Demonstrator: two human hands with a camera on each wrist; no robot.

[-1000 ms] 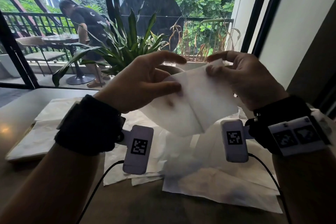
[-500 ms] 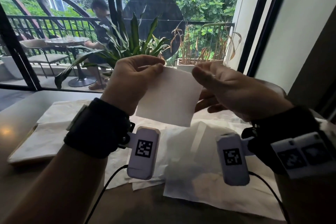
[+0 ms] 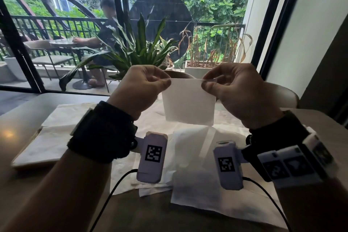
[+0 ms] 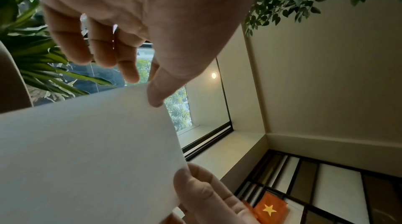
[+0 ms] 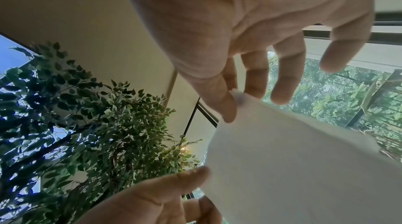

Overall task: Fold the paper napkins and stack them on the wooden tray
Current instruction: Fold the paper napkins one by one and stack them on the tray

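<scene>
We see a brown table [image 3: 131, 213]. Loose unfolded napkins [image 3: 197, 175] lie across it; wooden tray [image 3: 20, 164] at left holds folded napkins [image 3: 49, 143].

The folded napkin [image 3: 188, 104] at the centre of the frame was thin matt white paper, smooth and faintly translucent at its top edge. The loose napkins [image 3: 211, 184] lower down were the same soft paper, creased. The tabletop [image 3: 24, 111] at the left had a smooth, slightly glossy finish that caught a light. The wristbands [image 3: 102, 132] looked like matt black cloth, and the tagged boxes [image 3: 153, 157] were smooth pale plastic.
</scene>
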